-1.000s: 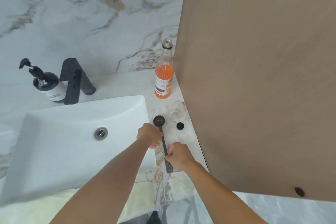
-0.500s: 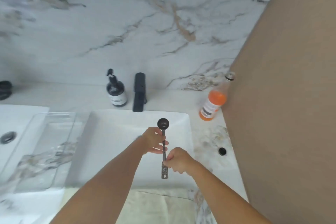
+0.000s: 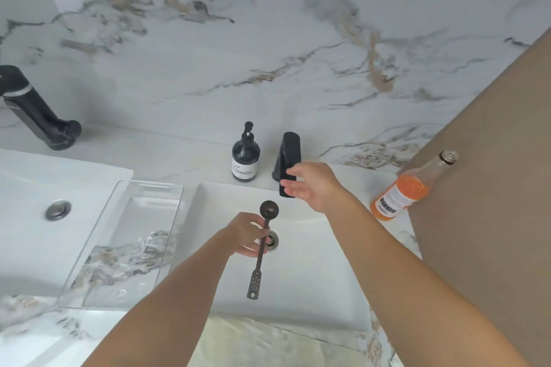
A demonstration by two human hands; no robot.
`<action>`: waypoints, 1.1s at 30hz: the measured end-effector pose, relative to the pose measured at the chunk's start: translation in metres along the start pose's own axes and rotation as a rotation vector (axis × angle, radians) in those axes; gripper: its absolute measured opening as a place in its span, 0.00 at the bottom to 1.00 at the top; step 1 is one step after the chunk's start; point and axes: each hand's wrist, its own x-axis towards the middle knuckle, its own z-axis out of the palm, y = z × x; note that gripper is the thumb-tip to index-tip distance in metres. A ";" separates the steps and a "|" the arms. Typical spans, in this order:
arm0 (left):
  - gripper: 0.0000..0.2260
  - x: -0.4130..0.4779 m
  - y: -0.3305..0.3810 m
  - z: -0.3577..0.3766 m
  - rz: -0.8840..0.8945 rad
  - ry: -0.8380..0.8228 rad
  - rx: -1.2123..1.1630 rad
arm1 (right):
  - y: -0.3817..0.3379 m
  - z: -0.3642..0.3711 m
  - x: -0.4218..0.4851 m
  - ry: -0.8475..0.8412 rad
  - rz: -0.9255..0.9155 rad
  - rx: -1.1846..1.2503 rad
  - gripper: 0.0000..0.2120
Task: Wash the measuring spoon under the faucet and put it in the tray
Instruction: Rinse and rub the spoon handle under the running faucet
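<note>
measuring spoon [image 3: 263, 243]: dark metal, small round bowl at the far end, thin straight stem, flat perforated tab at the near end; held over the middle of the sink, above the drain.
left hand [image 3: 247, 235]: fingers pinched around the spoon's stem just below the bowl.
right hand [image 3: 313, 185]: holding nothing, fingers loosely spread, at the right side of the faucet; whether it touches it is unclear.
faucet [image 3: 287, 162]: matte black, blocky rectangular spout, standing at the sink's far edge.
sink [image 3: 313, 271]: smooth white rectangular basin with a round metal drain [image 3: 272, 239] partly behind the spoon.
tray [image 3: 125, 244]: clear, rectangular, shallow with raised walls, on the counter just left of the sink.
soap bottle [image 3: 245, 156]: dark round pump bottle with a white label, left of the faucet.
juice bottle [image 3: 399, 194]: clear glass with orange liquid, uncapped, by the counter's right edge against a tan panel [image 3: 483, 188].
counter [image 3: 268, 340]: white veined marble, glossy.
</note>
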 end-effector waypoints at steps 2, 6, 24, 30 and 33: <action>0.04 0.001 0.004 0.012 -0.015 -0.021 0.009 | -0.002 -0.004 0.000 -0.024 0.036 0.165 0.12; 0.03 0.005 0.006 0.027 -0.027 -0.029 -0.012 | -0.008 -0.013 0.008 -0.041 0.064 0.197 0.06; 0.02 0.022 0.010 0.030 -0.043 -0.010 -0.049 | 0.046 -0.046 0.051 0.063 0.078 -0.060 0.08; 0.05 0.025 0.004 0.024 -0.036 -0.068 -0.095 | 0.101 -0.032 0.059 -0.072 0.119 -0.190 0.11; 0.13 0.026 0.007 0.026 -0.047 -0.067 -0.175 | 0.102 -0.022 0.063 0.065 -0.007 -0.318 0.07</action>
